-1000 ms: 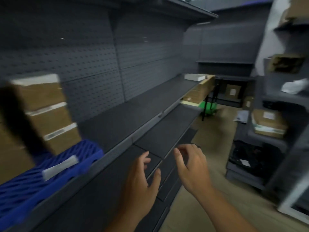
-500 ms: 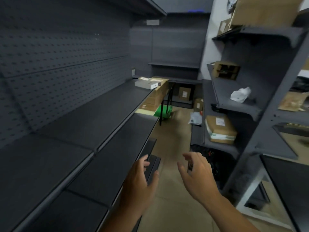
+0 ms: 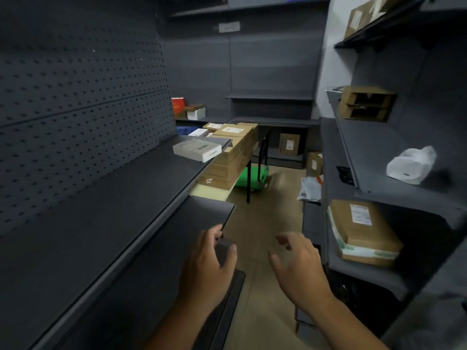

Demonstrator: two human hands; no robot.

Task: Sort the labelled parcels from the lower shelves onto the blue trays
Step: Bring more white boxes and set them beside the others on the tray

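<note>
The left hand [image 3: 209, 263] and the right hand [image 3: 300, 266] hang apart in front of the body, fingers loosely bent and nothing in either. The step in hand therefore looks like the reach for a fresh parcel, not a carry. Beside the left hand, dark grey metal shelves [image 3: 101, 236] run toward the back wall. Just right of the right hand, on a low grey shelf [image 3: 358, 271], lies a flat brown cardboard parcel with a white label [image 3: 364, 231], resting on a pale green-edged packet [image 3: 364, 251]; it is probably the next pick. Taking it calls for a turn to the right, both hands at its near edge, and a choice whether the packet beneath comes too. One shelf up sits a white plastic bag [image 3: 412, 165]. Farther off, a stack of brown cardboard boxes [image 3: 232, 152] stands on a table [image 3: 214, 194]. Behind it a sliver of blue [image 3: 184, 130] may be a tray, though it is too small to be sure.
</note>
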